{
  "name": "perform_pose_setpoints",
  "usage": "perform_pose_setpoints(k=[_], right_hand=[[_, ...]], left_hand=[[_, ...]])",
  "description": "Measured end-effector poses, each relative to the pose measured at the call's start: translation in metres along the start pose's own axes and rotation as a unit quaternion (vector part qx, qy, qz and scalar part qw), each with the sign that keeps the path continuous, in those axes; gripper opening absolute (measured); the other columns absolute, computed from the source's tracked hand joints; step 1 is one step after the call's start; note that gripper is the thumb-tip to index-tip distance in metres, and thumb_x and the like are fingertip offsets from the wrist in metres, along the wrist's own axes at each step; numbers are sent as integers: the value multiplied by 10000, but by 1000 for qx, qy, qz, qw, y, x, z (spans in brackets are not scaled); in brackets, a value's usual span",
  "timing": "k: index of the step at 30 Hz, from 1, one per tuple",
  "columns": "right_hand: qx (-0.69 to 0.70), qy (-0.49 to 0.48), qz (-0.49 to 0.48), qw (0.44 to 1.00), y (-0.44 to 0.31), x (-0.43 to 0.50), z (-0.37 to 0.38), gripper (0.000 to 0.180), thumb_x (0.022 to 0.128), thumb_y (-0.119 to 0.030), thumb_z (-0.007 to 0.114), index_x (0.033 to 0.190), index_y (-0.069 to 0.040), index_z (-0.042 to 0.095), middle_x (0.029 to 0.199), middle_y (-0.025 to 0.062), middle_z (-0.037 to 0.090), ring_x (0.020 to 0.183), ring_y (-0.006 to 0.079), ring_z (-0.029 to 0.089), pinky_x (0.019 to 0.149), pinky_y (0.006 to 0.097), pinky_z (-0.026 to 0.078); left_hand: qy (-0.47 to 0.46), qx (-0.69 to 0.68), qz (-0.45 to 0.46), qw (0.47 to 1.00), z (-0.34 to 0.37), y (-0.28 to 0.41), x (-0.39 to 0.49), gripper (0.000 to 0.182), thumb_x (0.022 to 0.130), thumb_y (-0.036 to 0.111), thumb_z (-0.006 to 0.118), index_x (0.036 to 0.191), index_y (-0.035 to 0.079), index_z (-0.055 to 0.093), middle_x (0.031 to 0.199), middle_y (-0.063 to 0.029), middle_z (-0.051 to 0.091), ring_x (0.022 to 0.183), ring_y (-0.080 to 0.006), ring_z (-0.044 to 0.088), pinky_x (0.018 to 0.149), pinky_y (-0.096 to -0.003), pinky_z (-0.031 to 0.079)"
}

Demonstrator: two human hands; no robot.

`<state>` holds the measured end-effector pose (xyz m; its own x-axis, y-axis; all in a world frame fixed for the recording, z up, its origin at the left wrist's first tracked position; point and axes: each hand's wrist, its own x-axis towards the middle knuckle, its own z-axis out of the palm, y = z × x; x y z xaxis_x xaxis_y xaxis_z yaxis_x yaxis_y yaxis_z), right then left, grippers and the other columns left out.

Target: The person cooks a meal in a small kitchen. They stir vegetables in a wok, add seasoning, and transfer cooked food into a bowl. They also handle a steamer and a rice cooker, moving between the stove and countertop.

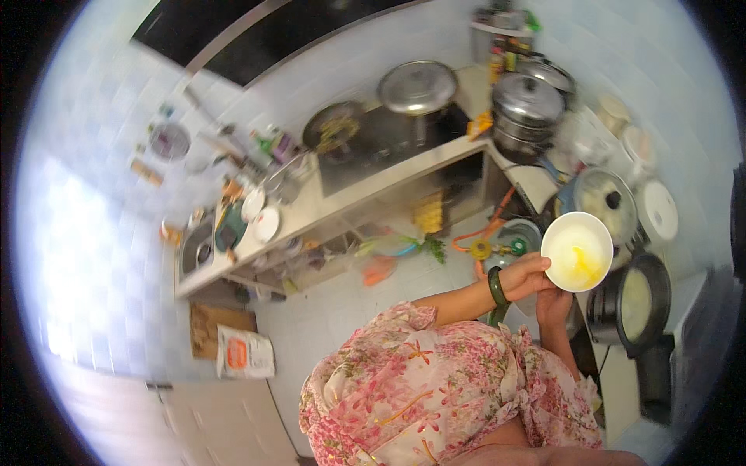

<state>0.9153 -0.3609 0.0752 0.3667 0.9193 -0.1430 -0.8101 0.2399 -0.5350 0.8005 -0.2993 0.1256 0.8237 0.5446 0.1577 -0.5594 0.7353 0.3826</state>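
Note:
A white bowl is tilted so that its inside faces me, with a streak of yellow liquid that looks like egg on its wall. My left hand grips its near left side, thumb on the rim, a dark green bangle on the wrist. Below the bowl, my right hand holds its underside, the fingertips hidden. Just right of the bowl stands a black pan with pale contents. Behind the bowl is a pot under a glass lid with a black knob.
Stacked steel pots stand in the counter corner. On the black cooktop sit a wok with food and a lidded pan. A gas cylinder with an orange hose is below. A printed sack lies on the floor.

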Motion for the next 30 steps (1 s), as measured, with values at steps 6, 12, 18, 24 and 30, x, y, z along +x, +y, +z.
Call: perform_pose_setpoints(k=[6, 12, 18, 24, 30], right_hand=[[-174, -214, 96, 956, 107, -35, 47, 287, 899, -123, 566, 1158, -32, 484, 951, 74, 587, 793, 147, 555, 650, 273, 448], [-288, -230, 242, 898, 222, -69, 105, 98, 881, -106, 595, 921, -30, 547, 685, 23, 552, 561, 113, 511, 514, 237, 413], [-381, -255, 276, 845, 301, -96, 157, 166, 873, -122, 610, 756, -70, 504, 606, 0, 490, 504, 83, 442, 466, 230, 355], [-431, -303, 295, 797, 381, -87, 189, 232, 816, -77, 632, 695, -101, 435, 582, -5, 472, 486, 74, 422, 447, 237, 337], [-449, -431, 260, 738, 484, -98, 268, 126, 783, -61, 633, 845, -71, 524, 699, -7, 521, 595, 74, 474, 526, 225, 394]], left_hand=[[49, 79, 158, 983, -13, 95, -136, 683, 832, 283, 647, 1361, -4, 324, 1357, -147, 428, 1241, -244, 437, 1055, -397, 335], [181, 99, 298, 932, -27, 160, -318, 648, 839, 257, 634, 1357, 12, 331, 1339, -119, 443, 1232, -227, 437, 1050, -399, 338], [303, 137, 430, 839, -16, 182, -473, 663, 825, 250, 634, 1356, -2, 327, 1350, -130, 438, 1234, -238, 437, 1047, -415, 337], [375, 130, 573, 717, 3, 158, -565, 716, 799, 281, 662, 1369, 21, 316, 1366, -108, 421, 1255, -243, 414, 1067, -416, 318], [437, 124, 658, 600, 25, 136, -622, 705, 801, 261, 655, 1373, 25, 316, 1385, -114, 399, 1273, -268, 390, 1087, -446, 286]])
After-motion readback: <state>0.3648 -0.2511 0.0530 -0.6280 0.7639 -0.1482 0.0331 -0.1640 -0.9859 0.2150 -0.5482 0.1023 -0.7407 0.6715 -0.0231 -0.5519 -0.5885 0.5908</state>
